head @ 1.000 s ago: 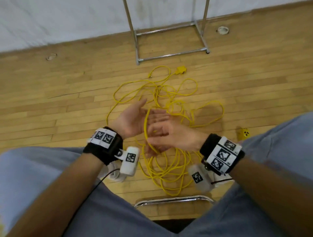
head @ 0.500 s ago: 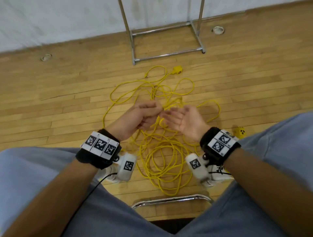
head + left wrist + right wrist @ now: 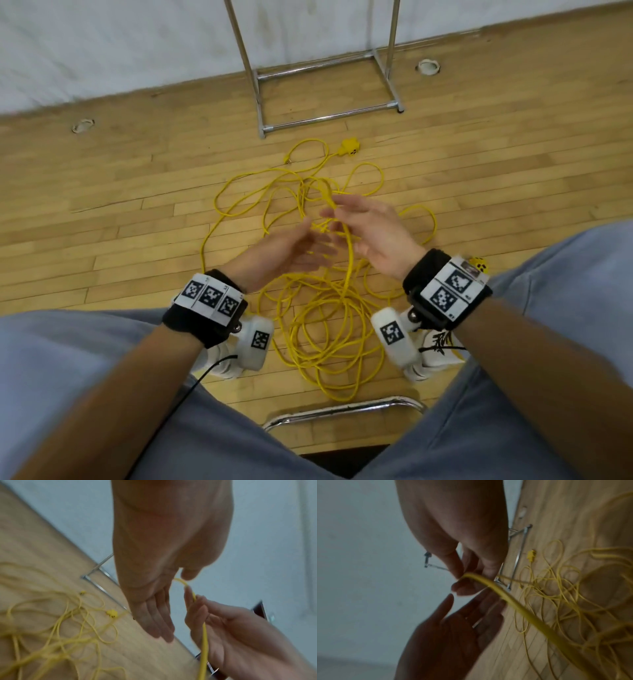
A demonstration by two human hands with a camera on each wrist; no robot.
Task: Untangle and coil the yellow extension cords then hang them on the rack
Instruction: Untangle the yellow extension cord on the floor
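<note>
Head view: right hand [image 3: 373,236] pinching a raised strand of yellow extension cord [image 3: 347,274], left hand [image 3: 287,253] flat-fingered beside it, remaining cord tangled on wooden floor [image 3: 137,192] before metal rack [image 3: 329,118]

It looked like a big bare room, maybe a gym or hall. The floor [image 3: 102,192] was made of long light wood strips. A plain white wall [image 3: 120,44] stood behind, and small round metal caps [image 3: 82,125] sat in the floor.
</note>
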